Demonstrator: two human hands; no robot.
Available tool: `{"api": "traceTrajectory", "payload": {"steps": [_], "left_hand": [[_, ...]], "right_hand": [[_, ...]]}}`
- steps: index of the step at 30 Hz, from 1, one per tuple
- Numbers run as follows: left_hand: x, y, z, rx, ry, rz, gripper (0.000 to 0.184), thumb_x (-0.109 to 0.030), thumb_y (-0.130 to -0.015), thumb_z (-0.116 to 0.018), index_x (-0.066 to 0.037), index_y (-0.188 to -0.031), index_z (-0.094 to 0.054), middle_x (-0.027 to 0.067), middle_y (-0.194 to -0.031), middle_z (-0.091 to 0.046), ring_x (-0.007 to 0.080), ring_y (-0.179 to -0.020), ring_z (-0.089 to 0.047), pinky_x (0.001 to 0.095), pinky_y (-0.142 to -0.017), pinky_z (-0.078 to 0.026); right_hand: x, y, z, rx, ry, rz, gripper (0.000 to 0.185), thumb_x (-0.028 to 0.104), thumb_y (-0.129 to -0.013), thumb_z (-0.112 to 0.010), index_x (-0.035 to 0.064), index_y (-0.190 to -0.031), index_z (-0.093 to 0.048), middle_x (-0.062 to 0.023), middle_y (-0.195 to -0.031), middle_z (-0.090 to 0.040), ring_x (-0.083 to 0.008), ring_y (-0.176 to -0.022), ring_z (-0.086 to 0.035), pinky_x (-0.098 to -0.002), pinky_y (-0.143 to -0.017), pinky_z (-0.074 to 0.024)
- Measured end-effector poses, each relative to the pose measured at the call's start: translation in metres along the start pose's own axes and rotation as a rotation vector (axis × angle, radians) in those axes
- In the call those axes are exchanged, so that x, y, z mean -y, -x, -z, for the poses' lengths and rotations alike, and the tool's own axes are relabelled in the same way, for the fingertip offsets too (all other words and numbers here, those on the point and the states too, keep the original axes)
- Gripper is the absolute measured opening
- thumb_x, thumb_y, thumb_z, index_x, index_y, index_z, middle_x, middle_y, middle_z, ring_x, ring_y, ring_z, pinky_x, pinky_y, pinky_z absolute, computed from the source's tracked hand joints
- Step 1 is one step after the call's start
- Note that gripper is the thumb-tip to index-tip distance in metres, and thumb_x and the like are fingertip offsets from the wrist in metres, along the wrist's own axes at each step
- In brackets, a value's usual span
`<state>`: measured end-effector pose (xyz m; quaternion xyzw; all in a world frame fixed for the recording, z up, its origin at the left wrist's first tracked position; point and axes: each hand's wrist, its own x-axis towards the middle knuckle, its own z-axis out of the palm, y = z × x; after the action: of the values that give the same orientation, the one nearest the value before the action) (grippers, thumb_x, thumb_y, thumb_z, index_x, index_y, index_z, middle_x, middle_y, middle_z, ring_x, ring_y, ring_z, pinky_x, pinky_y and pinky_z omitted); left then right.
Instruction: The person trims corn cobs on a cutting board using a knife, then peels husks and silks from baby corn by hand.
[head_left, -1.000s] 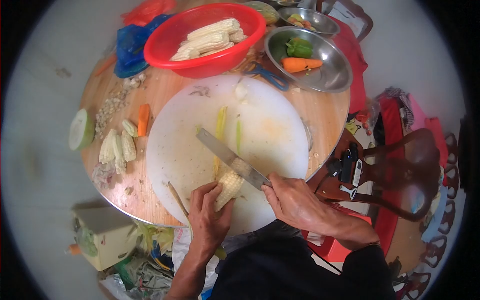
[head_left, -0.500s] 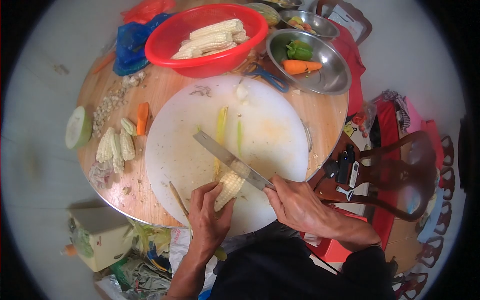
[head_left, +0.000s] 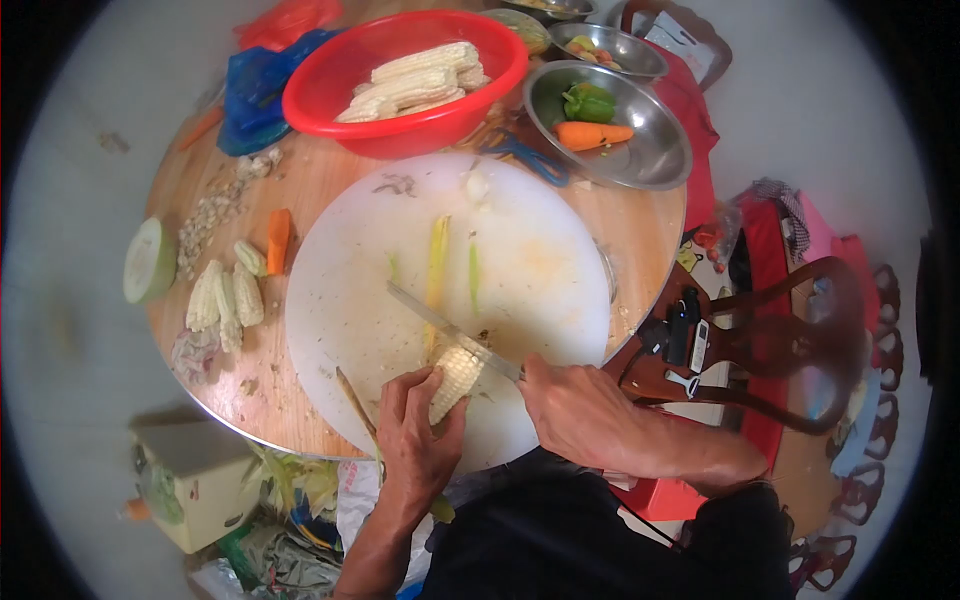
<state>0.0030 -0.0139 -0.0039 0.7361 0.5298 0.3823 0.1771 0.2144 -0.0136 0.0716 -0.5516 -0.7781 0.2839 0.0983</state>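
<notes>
On the round white cutting board, my left hand grips an ear of pale corn near the board's front edge. My right hand is wrapped round the handle of a kitchen knife. The blade crosses the far end of the corn and points to the upper left, its edge turned down. Beyond the blade lie a yellow husk strip and a thin green strip. A brown stalk piece rests beside my left hand.
A red basin of corn ears stands behind the board, with a steel bowl holding a carrot and a green pepper to its right. Small corn pieces, a carrot piece and a cut gourd lie left. Blue scissors lie behind the board.
The knife blade has tipped from showing its flat side to a more edge-on angle at the corn's end, and my right hand has turned with it. My left hand keeps its hold.
</notes>
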Motion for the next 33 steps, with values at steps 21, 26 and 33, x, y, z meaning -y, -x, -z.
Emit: {"api": "traceTrajectory", "payload": {"steps": [21, 26, 33], "left_hand": [[-0.018, -0.155, -0.04, 0.297, -0.111, -0.491, 0.088, -0.028, -0.092, -0.067, 0.005, -0.158, -0.02, 0.0327, -0.162, -0.022, 0.046, -0.154, -0.013, 0.051, -0.126, -0.015], [-0.038, -0.097, 0.05, -0.069, -0.044, -0.346, 0.099, -0.033, -0.082, -0.08, 0.006, -0.156, -0.026, 0.0344, -0.155, -0.031, 0.0511, -0.144, -0.03, 0.0557, -0.12, -0.027], [-0.013, -0.009, 0.036, 0.359, -0.338, 0.064, 0.086, -0.024, -0.07, -0.088, 0.006, -0.14, -0.048, 0.0235, -0.122, -0.06, 0.0378, -0.119, -0.057, 0.0443, -0.098, -0.049]], "right_hand": [[-0.018, -0.01, -0.015, -0.003, -0.015, 0.011, 0.021, 0.008, -0.093, -0.057, -0.0126, -0.088, -0.052, -0.0346, -0.065, -0.06, -0.0554, -0.069, -0.064, -0.0596, -0.063, -0.0513], [-0.002, -0.008, -0.009, 0.017, 0.009, -0.068, 0.02, 0.007, -0.091, -0.057, -0.0125, -0.088, -0.054, -0.0354, -0.067, -0.06, -0.0563, -0.07, -0.063, -0.0601, -0.065, -0.0519], [-0.013, -0.009, 0.002, -0.058, 0.149, 0.032, 0.018, 0.006, -0.094, -0.056, -0.0108, -0.089, -0.054, -0.0324, -0.064, -0.06, -0.0536, -0.068, -0.064, -0.0588, -0.062, -0.0503]]}}
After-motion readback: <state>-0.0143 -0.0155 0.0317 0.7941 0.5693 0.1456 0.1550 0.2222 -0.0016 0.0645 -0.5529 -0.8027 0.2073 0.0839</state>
